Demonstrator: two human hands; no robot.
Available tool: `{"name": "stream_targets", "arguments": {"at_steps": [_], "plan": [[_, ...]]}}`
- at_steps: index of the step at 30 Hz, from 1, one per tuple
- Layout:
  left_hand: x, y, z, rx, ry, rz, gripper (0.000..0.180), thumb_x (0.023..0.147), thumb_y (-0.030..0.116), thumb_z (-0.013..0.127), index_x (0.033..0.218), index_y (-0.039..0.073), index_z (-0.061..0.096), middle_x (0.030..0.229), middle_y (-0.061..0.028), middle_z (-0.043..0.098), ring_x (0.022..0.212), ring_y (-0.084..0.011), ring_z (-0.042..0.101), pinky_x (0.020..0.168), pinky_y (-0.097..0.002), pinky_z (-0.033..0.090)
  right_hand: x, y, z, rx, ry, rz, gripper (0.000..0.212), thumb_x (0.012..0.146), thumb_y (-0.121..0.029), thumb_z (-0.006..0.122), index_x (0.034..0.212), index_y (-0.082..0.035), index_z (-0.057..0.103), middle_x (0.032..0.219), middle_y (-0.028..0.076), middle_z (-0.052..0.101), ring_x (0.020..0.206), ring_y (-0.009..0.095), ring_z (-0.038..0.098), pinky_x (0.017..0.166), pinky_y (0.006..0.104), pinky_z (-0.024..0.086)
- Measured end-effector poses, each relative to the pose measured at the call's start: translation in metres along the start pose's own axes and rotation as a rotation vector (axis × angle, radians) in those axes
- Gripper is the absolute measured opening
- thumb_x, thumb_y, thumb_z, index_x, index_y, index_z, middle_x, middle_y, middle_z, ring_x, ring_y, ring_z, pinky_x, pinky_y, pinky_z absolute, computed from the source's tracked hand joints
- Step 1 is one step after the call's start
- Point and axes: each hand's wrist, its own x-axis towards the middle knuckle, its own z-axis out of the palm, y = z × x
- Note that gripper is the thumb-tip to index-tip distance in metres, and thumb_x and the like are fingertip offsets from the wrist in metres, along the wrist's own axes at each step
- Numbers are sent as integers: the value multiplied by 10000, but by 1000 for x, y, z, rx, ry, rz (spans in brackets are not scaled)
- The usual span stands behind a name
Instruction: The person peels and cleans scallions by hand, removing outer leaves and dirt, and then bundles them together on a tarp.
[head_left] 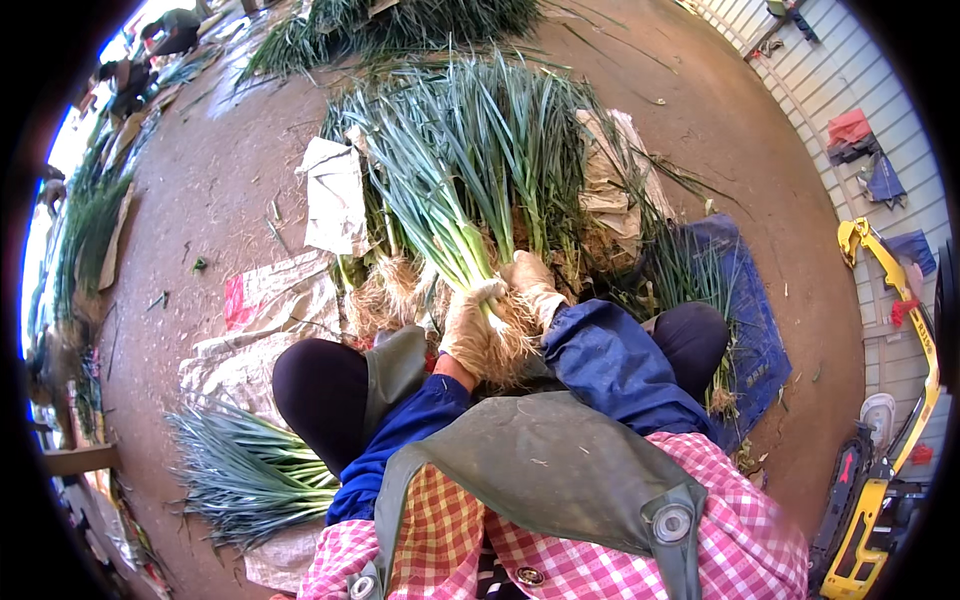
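Note:
My left hand [468, 328], in a pale work glove, is wrapped round the lower stalks of a bunch of green onions [455, 240]. Their white roots [512, 345] hang out toward me, and the leaves fan away over a heap. Right beside it, my right hand [535, 286], gloved too, has its fingers curled in against the white stalk bases; its fingertips are partly hidden among the stalks. Beyond both hands spreads a big heap of green onions [540, 120], with more rooty ends [395, 285] just left of my left hand.
Trimmed-looking green onions [250, 475] lie on sacking [285, 565] by my left knee. A blue sheet [755, 330] is at the right, a whitish sack [335, 195] at the heap's left. A yellow toy-like excavator [870, 520] stands near the corrugated wall [850, 75]. Another heap [390, 30] lies far ahead.

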Motion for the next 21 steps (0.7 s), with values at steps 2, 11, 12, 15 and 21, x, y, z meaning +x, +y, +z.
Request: {"name": "stream_targets", "arguments": {"at_steps": [2, 11, 12, 15, 21], "plan": [[-2, 1, -2, -14, -12, -18, 148, 843, 143, 616, 886, 3, 639, 756, -57, 636, 568, -114, 548, 535, -234, 458, -1, -14, -11, -41, 1, 106, 339, 821, -340, 592, 967, -42, 658, 874, 192, 680, 854, 334, 659, 741, 426, 490], [-1, -4, -7, -100, -14, -138, 66, 798, 40, 608, 842, -8, 599, 677, -66, 593, 523, -141, 532, 512, -237, 437, -5, 1, -71, -49, 503, -161, 398, 876, -286, 639, 1185, -46, 571, 988, 196, 660, 925, 295, 643, 794, 381, 494], [4, -11, -6, -97, -19, -140, 63, 805, 44, 606, 843, -6, 597, 675, -66, 593, 514, -143, 529, 502, -241, 437, 5, 5, -66, 191, 507, -249, 437, 851, -288, 676, 1192, -37, 566, 966, 166, 667, 892, 277, 641, 793, 366, 493], [-4, -10, -3, -94, 6, -112, 35, 829, 42, 593, 804, 20, 586, 645, -49, 578, 503, -132, 544, 486, -241, 471, -13, -42, -48, 342, 167, -163, 467, 848, -380, 689, 1125, -15, 596, 962, 145, 675, 885, 253, 636, 757, 356, 480], [-4, -11, 0, -96, 20, -152, 53, 833, 39, 597, 791, 30, 565, 638, -52, 572, 487, -139, 548, 425, -244, 457, 15, -55, -31, 87, -168, -217, 450, 866, -441, 621, 1017, -18, 654, 933, 152, 688, 829, 298, 655, 733, 400, 507]]}}
